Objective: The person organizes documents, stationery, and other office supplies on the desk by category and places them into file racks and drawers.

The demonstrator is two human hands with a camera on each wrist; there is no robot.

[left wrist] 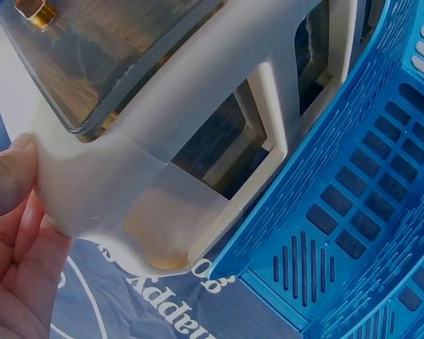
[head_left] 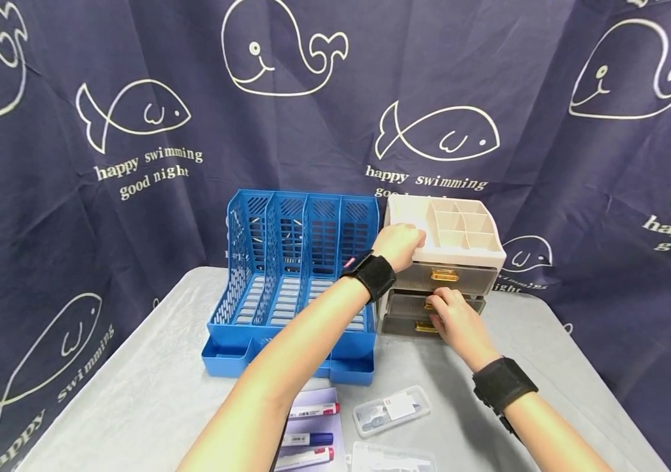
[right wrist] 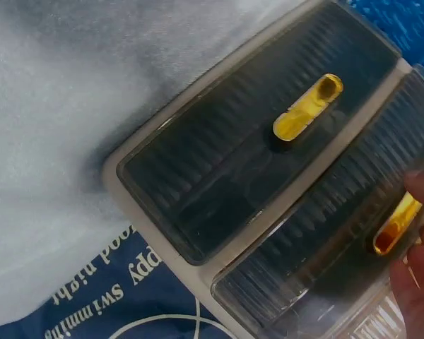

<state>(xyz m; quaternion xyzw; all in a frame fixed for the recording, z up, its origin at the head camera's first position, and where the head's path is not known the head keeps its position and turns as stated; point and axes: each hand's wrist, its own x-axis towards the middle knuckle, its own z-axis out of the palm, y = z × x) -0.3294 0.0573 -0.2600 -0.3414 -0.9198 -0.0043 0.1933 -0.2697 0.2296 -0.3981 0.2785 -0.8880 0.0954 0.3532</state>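
**Left hand braces drawer organizer, right hand on middle drawer handle**

Beige drawer organizer (head_left: 438, 262) stands on the grey table (head_left: 135, 393), just right of the blue file rack (head_left: 294, 275); the two look like they touch, or nearly.

Left hand (head_left: 397, 244) is on the organizer's top left front corner. Fingers are curled over the top rim, thumb on the front, so it is clamped on the organizer body. The left wrist view shows the thumb (left wrist: 7, 180) pressed against the beige frame.

Right hand (head_left: 456, 321) is at the middle drawer (head_left: 409, 305), which sits slightly out from the stack. Fingers are bent onto its gold handle (right wrist: 396, 224); the fingertips touch it in the right wrist view. Can't tell if they actually pinch it or just rest on it.

The top drawer (head_left: 450, 276) and bottom drawer (head_left: 406, 326) are flush, each with its own gold handle. The top tray has open compartments.

Near table edge: a pack of markers (head_left: 308, 429) under the left forearm, and a clear plastic case (head_left: 391, 410) beside it. A second clear case (head_left: 391, 459) is cut off by the frame.
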